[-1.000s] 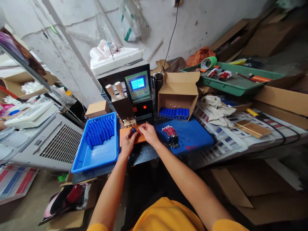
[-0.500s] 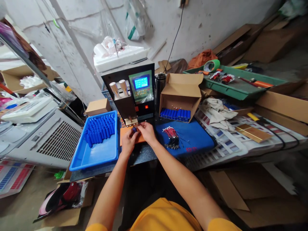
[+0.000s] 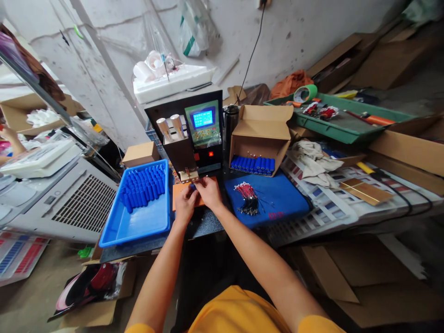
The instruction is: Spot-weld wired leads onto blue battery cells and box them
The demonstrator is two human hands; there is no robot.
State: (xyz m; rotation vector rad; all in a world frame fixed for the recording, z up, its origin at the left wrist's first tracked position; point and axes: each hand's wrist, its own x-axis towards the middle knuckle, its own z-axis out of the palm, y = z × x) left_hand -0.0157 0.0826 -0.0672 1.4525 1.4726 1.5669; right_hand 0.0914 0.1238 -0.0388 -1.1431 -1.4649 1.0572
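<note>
My left hand (image 3: 185, 202) is closed around a blue cylindrical battery cell (image 3: 192, 187), just below the copper electrodes (image 3: 188, 174) of a black spot welder (image 3: 204, 162). Close against it, my right hand (image 3: 209, 192) has thumb and fingers pinched together at the cell's upper end. What those fingers hold is too small and covered to make out. Both hands are over an orange block (image 3: 179, 188) at the welder's foot. To the left, a blue tray (image 3: 138, 229) carries rows of blue cells (image 3: 144, 187). Red and black wire leads (image 3: 249, 196) lie bunched on a blue mat (image 3: 287, 196) at right.
An opened cardboard box (image 3: 262, 122) with more blue cells stands right of the welder, beside a dark flask (image 3: 231, 125). Behind it is a green tray (image 3: 347, 134) of tools. A grey air cooler (image 3: 58, 194) borders the left. Another person's arm (image 3: 14, 141) shows at far left.
My right hand has shifted slightly left, closer to my left hand and the cell. Another person's arm has come into view at the far left edge.
</note>
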